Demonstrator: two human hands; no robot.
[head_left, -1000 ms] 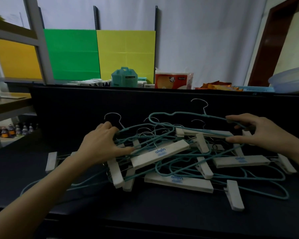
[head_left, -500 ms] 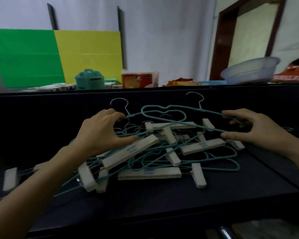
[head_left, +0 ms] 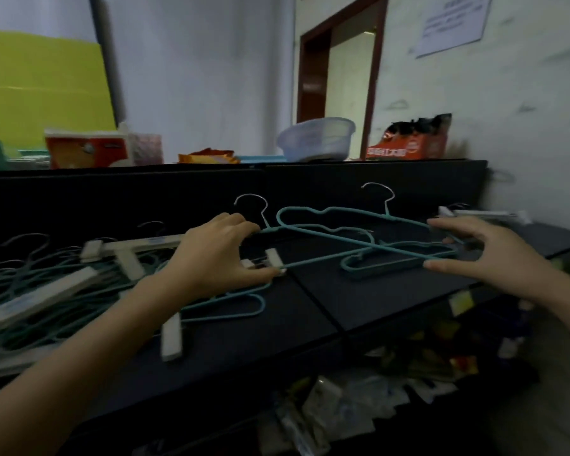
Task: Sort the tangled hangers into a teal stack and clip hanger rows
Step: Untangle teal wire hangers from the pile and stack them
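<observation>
Centrally, several teal hangers (head_left: 369, 255) are held over the dark table (head_left: 359, 301) between both hands. The left hand (head_left: 218, 258) is curled over them near a hook's base, its thumb pressed beside a white clip (head_left: 273, 258). The right hand (head_left: 487, 255) is spread wide, with the hangers' far ends pinched between forefinger and thumb. A tangled pile (head_left: 46, 284) of teal and clip hangers lies on the table at the left; one clip hanger (head_left: 481, 213) lies apart at the far right. Blue print on a clip bar (head_left: 152, 241), white characters on an orange box (head_left: 408, 146) and a wall notice (head_left: 451, 21) are too blurred to be read.
</observation>
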